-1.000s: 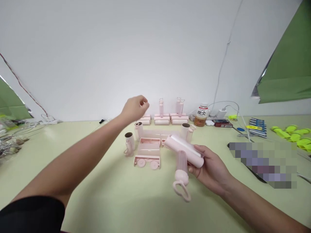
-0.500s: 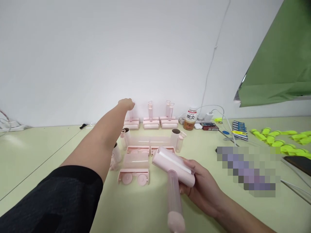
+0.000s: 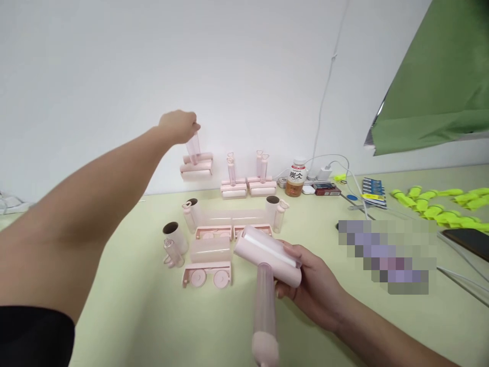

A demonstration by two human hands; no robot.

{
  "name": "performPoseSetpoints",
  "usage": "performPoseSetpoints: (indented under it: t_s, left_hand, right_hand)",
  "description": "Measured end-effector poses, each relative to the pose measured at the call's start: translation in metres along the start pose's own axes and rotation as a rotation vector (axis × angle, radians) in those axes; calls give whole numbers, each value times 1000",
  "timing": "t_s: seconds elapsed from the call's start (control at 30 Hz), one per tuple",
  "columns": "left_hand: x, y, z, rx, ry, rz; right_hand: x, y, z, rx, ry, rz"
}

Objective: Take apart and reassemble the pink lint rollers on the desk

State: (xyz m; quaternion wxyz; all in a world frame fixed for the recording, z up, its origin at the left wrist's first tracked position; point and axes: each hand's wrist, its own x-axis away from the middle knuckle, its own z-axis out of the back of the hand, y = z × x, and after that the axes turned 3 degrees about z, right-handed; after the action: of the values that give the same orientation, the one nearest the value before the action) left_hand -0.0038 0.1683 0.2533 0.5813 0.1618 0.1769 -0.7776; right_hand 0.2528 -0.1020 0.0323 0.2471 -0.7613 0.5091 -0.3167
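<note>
I saw a brightly and evenly lit scene, with soft light from above washing the white wall (image 3: 114, 61) almost blank. Shadows on the pale green counter (image 3: 145, 316) were faint and soft-edged. The wide lens bent the edges, so the counter's far line curved. My left forearm (image 3: 76, 204) loomed large and slightly soft. A pixelated block (image 3: 387, 255) hid part of the right side.

The lint roller (image 3: 267, 255) looks like smooth pink plastic, its handle translucent. The table (image 3: 133, 316) is matt pale green. The drink bottle (image 3: 295, 179) is glossy plastic.
</note>
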Motion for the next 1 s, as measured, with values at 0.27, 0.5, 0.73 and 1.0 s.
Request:
performPoseSetpoints:
  t_s: [0.27, 0.5, 0.73, 1.0]
  left_hand:
    - [-1, 67, 31, 79, 60, -106]
    - [-10, 122, -11, 62, -84, -289]
    - [-17, 144, -38, -105, -157, -453]
    - [-12, 153, -63, -267, -200, -536]
  right_hand:
    - [-2, -3, -4, 6, -17, 22]
    - [-5, 0, -3, -15, -55, 37]
    - [-5, 3, -1, -25, -57, 20]
    - [-6, 4, -3, -10, -48, 11]
